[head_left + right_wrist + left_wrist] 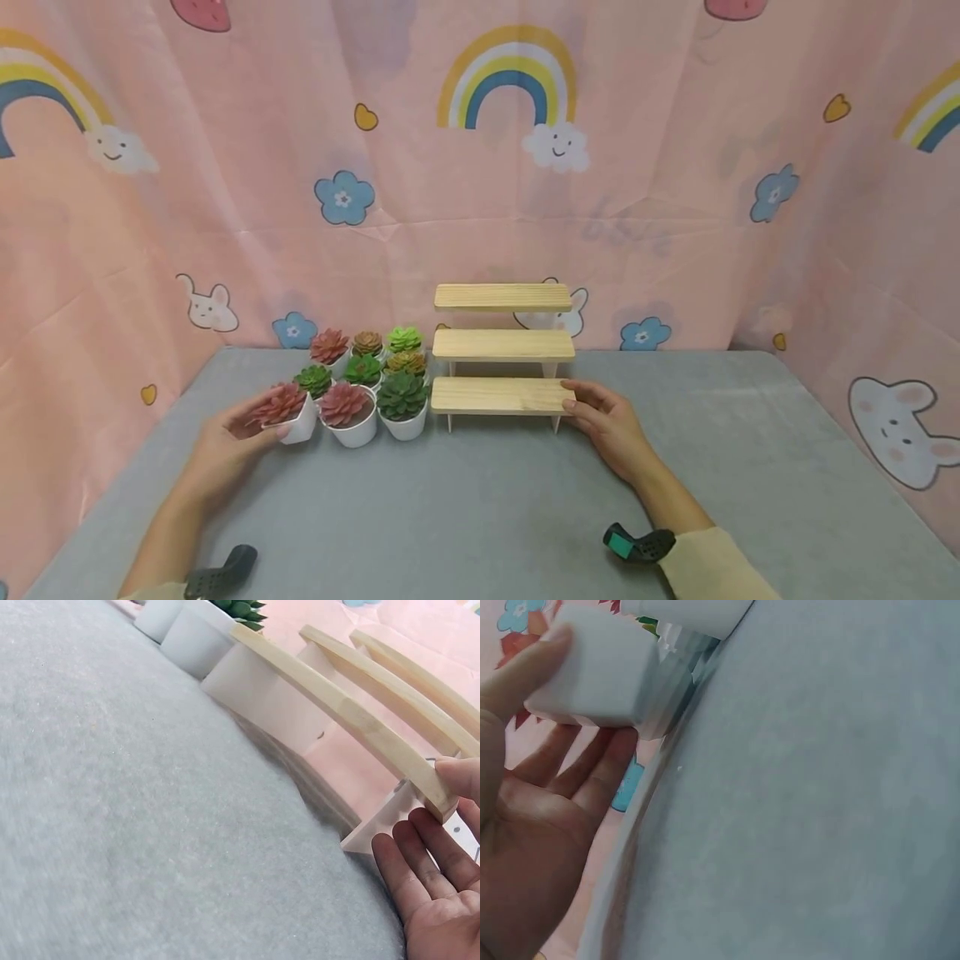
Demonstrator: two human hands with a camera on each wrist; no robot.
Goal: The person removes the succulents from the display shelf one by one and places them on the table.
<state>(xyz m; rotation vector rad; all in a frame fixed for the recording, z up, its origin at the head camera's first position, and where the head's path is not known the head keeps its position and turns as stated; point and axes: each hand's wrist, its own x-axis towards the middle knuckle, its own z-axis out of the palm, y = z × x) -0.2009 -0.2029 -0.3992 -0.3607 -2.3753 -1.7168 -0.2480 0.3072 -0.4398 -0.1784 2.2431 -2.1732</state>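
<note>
A potted red succulent (pixel 279 404) in a square white pot (pixel 592 667) is gripped by my left hand (pixel 228 446), thumb on one side and fingers on the other. It is tilted at the front left of a cluster of potted succulents. My right hand (pixel 609 423) pinches the right end of the lowest board on a three-step wooden display stand (pixel 498 396). In the right wrist view the thumb lies over the board (pixel 360 727), with fingertips at its underside near a white support (pixel 379 821).
Several small succulents in white pots, among them a pink one (pixel 345 406) and a dark green one (pixel 403 396), stand close together left of the stand. A grey cloth covers the table (pixel 480 508). A pink printed curtain (pixel 637 192) hangs behind and at both sides.
</note>
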